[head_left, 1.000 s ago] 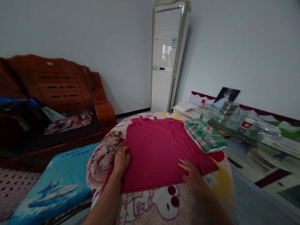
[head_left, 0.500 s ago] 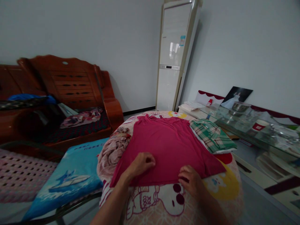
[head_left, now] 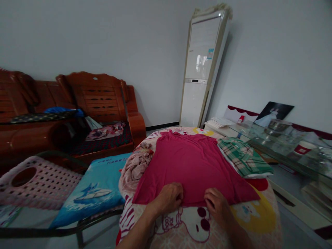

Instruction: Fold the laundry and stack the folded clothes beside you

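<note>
A magenta shirt (head_left: 192, 169), sleeveless-looking, lies spread flat over a round table with its bottom hem towards me. My left hand (head_left: 169, 197) rests at the hem left of the middle, with its fingers curled closed on the fabric. To its right, my right hand (head_left: 217, 203) has its fingers and thumb bent together at the same hem. The fingertips of both hands are partly hidden. Under the shirt is a patterned tablecloth (head_left: 192, 226) with cartoon figures. A crumpled pinkish cloth (head_left: 136, 166) lies along the shirt's left side, and a folded green plaid garment (head_left: 243, 155) along its right.
A chair with a blue cushion (head_left: 101, 190) and a pink woven back (head_left: 49, 180) stands at the left. Behind it is a wooden sofa (head_left: 101, 100). A glass-topped cabinet (head_left: 282, 148) with bowls and a cup runs along the right. A tall air conditioner (head_left: 197, 69) fills the corner.
My view has turned left, shifting the scene right. My left hand has moved down and right to the shirt's hem, nearer my right hand, which stays at the hem.
</note>
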Demonstrator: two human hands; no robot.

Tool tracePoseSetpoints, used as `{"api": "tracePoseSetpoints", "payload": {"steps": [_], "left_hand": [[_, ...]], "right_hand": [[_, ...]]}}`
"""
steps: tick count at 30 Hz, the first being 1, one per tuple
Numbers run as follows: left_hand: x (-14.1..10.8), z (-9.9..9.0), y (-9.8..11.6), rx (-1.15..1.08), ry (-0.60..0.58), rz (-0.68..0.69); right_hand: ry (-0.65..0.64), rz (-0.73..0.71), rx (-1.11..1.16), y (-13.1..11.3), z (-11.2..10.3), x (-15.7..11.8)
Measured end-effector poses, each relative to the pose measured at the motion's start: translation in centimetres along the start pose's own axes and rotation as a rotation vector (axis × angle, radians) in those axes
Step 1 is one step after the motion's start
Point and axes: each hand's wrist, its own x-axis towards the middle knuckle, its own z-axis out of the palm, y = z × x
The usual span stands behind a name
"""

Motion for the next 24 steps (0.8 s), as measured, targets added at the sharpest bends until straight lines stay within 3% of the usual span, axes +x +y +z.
{"api": "tracePoseSetpoints", "payload": {"steps": [7, 16, 18, 22, 24], "left_hand": [[-0.1, -1.1, 0.9, -0.053, 0.018, -0.01], [-0.5, -1.1, 1.1, -0.085, -0.077, -0.012], [-0.4, -1.2, 0.7, -0.156, -0.014, 0.024], [0.2, -0.2, -1.4, -0.119, 0.293, -0.024], [0.4, 0.9, -2.7, -0.028, 0.324, -0.077]], "right_hand": [[0.076, -0.042, 0.006, -0.2, -0.2, 0.1], [0.0, -0.037, -0.027, -1.2, -0.3, 0.2], [0.012, -0.029, -0.018, -1.3, -0.4, 0.3], [0.019, 0.006, -0.064, -0.6, 0.1, 0.2], [-0.008, 0.008, -0.097, 0.0, 0.5, 0.1]]}}
